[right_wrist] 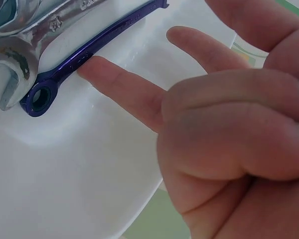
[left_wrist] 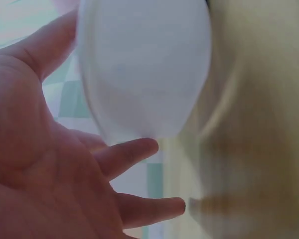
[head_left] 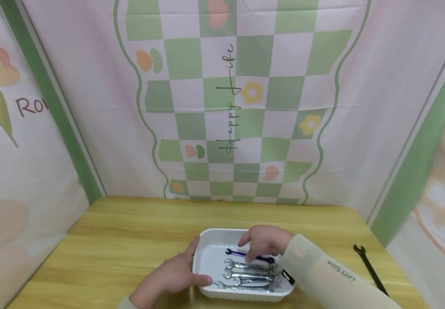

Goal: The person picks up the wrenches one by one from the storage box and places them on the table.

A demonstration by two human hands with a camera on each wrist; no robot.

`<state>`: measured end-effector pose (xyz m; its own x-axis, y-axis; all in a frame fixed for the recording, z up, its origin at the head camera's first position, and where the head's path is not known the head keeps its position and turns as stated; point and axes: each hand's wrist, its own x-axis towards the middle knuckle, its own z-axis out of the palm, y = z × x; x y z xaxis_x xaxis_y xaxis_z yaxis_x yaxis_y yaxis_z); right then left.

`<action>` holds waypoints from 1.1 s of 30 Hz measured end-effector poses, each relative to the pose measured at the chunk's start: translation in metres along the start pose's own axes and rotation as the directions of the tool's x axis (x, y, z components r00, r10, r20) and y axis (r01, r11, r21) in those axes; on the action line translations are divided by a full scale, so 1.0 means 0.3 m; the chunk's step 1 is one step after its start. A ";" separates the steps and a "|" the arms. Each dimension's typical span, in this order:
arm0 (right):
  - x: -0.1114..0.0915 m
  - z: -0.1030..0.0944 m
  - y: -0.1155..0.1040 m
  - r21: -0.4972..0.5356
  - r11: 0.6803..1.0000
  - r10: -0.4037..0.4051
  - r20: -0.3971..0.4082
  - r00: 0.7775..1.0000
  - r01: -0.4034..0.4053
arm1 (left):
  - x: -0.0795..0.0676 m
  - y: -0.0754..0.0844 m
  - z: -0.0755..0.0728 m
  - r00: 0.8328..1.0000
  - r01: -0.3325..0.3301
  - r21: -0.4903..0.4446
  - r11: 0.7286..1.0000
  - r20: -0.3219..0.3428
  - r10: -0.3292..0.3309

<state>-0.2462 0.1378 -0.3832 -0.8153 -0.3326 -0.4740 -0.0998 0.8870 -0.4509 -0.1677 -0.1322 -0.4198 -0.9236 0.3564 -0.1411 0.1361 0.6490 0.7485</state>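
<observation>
A white tray (head_left: 211, 253) holds several silver combination wrenches (head_left: 247, 274) and one dark purple combination wrench (head_left: 238, 254), which lies along their far side. At the tray's left end my left hand (head_left: 174, 274) holds it, thumb and fingers spread to opposite sides; the left wrist view shows the tray's outer wall (left_wrist: 144, 64) against the fingers (left_wrist: 127, 154). My right hand (head_left: 266, 240) reaches in over the far right side. One straight fingertip (right_wrist: 97, 69) meets the purple wrench's shaft near its ring end, while another finger points out above the tray floor.
A black wrench (head_left: 370, 266) lies on the wooden table (head_left: 130, 231), right of the tray beyond the right sleeve (head_left: 330, 270). Behind the table hangs a checkered curtain (head_left: 222, 94), with more printed cloth at both sides.
</observation>
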 end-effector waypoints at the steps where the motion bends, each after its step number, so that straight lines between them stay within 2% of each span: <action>1: 0.000 0.000 0.001 0.002 1.000 -0.002 0.000 1.000 0.002 | 0.004 -0.004 0.002 1.000 -0.002 -0.013 1.000 0.011 0.002; 4: -0.002 -0.003 0.002 0.009 1.000 -0.001 0.003 1.000 0.001 | 0.013 -0.014 0.006 0.999 -0.008 -0.040 0.999 0.034 0.009; 12: -0.015 -0.003 0.003 0.030 1.000 0.004 0.027 1.000 -0.005 | 0.009 -0.013 0.012 0.998 0.005 -0.042 0.999 0.057 -0.002; 19: -0.032 0.021 -0.002 -0.020 0.999 -0.028 -0.015 0.999 0.028 | -0.027 -0.005 0.032 1.000 0.012 -0.019 1.000 0.027 -0.011; 23: -0.034 0.034 -0.004 -0.081 0.995 -0.059 -0.028 0.998 0.057 | -0.048 -0.003 0.041 1.000 0.014 -0.017 1.000 0.025 -0.014; 27: -0.029 0.048 -0.012 -0.227 0.965 -0.142 -0.045 0.989 0.129 | -0.056 -0.007 0.044 1.000 -0.001 -0.014 1.000 0.024 0.001; 33: -0.019 0.070 -0.022 -0.426 0.876 -0.271 -0.045 0.961 0.227 | -0.054 -0.012 0.041 0.999 -0.016 -0.018 1.000 0.037 0.017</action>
<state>-0.2289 0.1271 -0.3936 -0.7825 -0.5461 -0.2990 -0.5158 0.8376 -0.1800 -0.1488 -0.1319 -0.4282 -0.9074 0.3917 -0.1523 0.1447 0.6313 0.7619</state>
